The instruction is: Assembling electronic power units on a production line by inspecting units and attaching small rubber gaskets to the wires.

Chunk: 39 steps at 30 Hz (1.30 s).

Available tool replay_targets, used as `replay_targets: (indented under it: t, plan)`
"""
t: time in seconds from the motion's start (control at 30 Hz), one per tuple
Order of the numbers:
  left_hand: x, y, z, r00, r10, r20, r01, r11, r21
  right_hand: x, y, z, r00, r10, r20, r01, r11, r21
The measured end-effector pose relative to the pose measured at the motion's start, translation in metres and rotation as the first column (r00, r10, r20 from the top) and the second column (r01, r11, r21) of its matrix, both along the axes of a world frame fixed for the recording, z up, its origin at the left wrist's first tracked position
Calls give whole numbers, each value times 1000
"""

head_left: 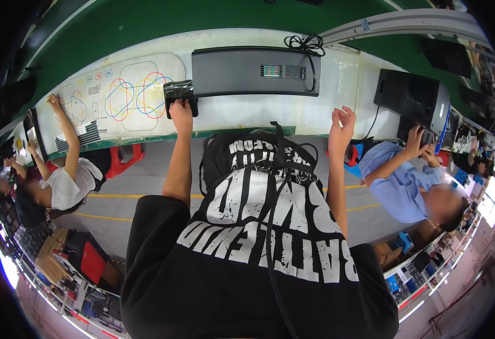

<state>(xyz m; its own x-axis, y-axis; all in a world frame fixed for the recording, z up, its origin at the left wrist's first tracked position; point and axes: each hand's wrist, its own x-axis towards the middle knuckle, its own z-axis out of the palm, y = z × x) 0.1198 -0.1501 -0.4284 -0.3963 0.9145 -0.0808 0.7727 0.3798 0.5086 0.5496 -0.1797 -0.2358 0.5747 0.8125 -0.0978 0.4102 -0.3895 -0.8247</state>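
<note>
A long dark grey metal case (230,70) lies across the white worktop in front of me, with two small vent windows near its right end. At its left end is a flat, glossy black piece (178,90), partly behind my fingers. My left hand (181,111) is closed on the lower edge of this piece. Whether the piece is joined to the case, I cannot tell. My right hand (342,125) is held up near the bench's front edge, right of the case, its fingers loosely bent and apart with nothing in them.
A coiled black cable (304,42) hangs over the case's right end. A printed white mat (98,121) covers the bench at left, where a person in white (72,181) works. At right stand a black boxy device (411,96) and a person in blue (400,172).
</note>
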Motion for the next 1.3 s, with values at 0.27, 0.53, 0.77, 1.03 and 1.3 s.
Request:
replay_targets:
  t: [0.27,0.53,0.77,1.03,1.3]
  plan:
    - [-13,4,-4,987,11,161,-15,1000,21,-7,5,5,1000,26,4,-26,1000,-10]
    - [-20,-11,10,810,252,529,-329,943,54,-18,6,17,990,142,23,-143,987,67]
    - [69,-9,239,-107,97,989,-398,908,-132,-97,16,112,824,477,-308,-449,879,161]
    - [123,-12,338,-271,-149,951,-147,983,112,-158,38,168,651,759,-26,-583,521,624]
    - [138,-14,343,-225,-134,965,-55,991,125,-151,35,167,764,645,28,-471,528,707]
